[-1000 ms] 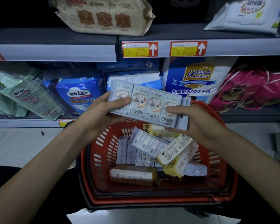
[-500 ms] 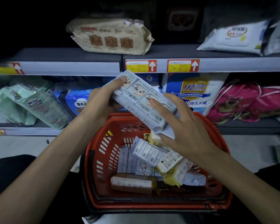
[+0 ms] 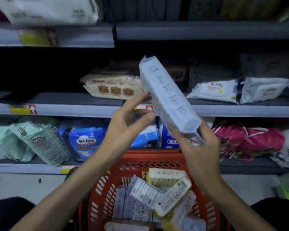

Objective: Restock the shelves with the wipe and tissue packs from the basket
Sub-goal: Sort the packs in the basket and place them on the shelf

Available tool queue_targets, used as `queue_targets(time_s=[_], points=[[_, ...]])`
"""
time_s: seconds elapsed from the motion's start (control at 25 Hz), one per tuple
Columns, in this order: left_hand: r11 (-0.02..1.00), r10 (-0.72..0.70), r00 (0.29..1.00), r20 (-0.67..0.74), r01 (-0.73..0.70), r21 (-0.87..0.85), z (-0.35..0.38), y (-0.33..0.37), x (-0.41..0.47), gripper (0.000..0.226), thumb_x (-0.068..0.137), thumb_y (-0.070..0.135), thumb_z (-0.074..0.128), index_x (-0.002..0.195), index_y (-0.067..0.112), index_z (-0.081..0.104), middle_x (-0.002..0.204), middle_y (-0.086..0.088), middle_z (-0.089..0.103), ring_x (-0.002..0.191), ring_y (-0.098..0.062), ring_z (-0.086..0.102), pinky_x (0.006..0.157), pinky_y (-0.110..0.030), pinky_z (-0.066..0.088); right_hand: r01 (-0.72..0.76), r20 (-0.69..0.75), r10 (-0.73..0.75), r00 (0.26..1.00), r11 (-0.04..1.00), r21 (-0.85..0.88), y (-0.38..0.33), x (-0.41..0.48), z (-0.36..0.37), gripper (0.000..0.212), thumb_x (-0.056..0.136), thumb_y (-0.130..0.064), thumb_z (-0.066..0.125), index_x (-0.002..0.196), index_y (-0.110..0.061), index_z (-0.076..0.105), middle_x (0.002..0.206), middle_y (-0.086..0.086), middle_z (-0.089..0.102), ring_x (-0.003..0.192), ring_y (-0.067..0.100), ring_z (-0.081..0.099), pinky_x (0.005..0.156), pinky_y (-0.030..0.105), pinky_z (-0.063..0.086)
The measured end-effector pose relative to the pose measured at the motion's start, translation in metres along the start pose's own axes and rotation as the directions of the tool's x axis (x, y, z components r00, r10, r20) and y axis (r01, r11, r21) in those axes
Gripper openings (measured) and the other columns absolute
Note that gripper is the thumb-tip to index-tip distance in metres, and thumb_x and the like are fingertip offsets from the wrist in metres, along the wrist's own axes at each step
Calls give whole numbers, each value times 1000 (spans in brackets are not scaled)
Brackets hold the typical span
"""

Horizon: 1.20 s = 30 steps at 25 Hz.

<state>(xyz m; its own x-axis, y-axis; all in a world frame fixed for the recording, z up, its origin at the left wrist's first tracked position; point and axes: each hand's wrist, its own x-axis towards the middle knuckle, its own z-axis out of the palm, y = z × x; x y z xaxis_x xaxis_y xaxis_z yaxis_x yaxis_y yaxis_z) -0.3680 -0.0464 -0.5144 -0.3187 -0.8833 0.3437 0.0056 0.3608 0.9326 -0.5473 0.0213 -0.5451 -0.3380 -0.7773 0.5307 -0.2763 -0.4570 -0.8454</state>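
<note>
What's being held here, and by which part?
The tissue multipack: right hand grips its lower end; left hand touches its long edge, grip unclear.
</note>
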Motion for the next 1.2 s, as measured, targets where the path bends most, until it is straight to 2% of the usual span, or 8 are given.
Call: queue_targets(time_s=[0.2,0.44,0.64,0.84,0.92,1.0,1.12,1.2], points=[[974,199,980,6,-198,108,15,44,29,64,94,24,69,153,32,46,144,7,51,125,-18,61,91,-31,57,-71,-71,82,994,987,141,-45,43,2,41,86,-23,80,126,-30,72,114,-11,78,108,14,74,89,45,63],[950,295,952,-85,-283,135,17,95,72,61,98,9,68,150,33,49,135,14,58,116,-8,67,91,-23,55,94,-51,-87,995,983,158,-99,119,17,29,89,-25,80,116,-34,73,105,-16,78,98,2,74,77,21,60],[932,327,925,-193,-282,229,2,128,125,48,102,22,61,148,35,52,131,16,66,117,3,64,98,-29,56,187,-118,-202,972,974,-126,-112,188,50,29,89,-49,77,112,-34,71,96,-17,76,93,5,72,75,40,62],[964,257,924,-284,-226,140,-13,148,188,44,103,18,50,143,33,57,130,13,69,118,-1,65,102,-30,55,166,-182,-206,961,963,-214,-122,259,96,31,88,-59,71,101,-31,70,81,-14,74,77,6,71,70,39,61],[979,205,934,-293,-197,57,-17,154,204,43,104,11,46,141,29,61,124,10,73,112,-2,68,96,-25,56,126,-216,-180,960,962,-243,-124,287,118,31,89,-58,70,96,-29,69,77,-11,73,75,10,71,70,39,61],[990,123,937,-327,-137,-18,-25,154,212,46,106,12,44,147,27,56,133,7,70,118,-6,67,103,-29,54,72,-214,-138,967,955,-289,-126,315,144,32,91,-55,68,92,-23,67,80,-6,72,79,20,72,72,41,60],[998,48,926,-374,-55,-9,-45,143,205,51,106,12,46,156,25,45,145,8,60,130,-8,57,116,-37,45,-52,-59,27,998,869,-492,-127,349,177,26,94,-39,65,102,-14,69,103,9,74,99,33,71,80,39,58],[999,39,925,-377,-29,32,-56,134,190,49,104,8,49,149,29,52,133,17,63,128,-7,57,117,-37,43,-17,103,114,988,751,-661,-126,355,183,32,92,-36,68,117,-15,70,115,10,73,108,32,69,82,33,56]])
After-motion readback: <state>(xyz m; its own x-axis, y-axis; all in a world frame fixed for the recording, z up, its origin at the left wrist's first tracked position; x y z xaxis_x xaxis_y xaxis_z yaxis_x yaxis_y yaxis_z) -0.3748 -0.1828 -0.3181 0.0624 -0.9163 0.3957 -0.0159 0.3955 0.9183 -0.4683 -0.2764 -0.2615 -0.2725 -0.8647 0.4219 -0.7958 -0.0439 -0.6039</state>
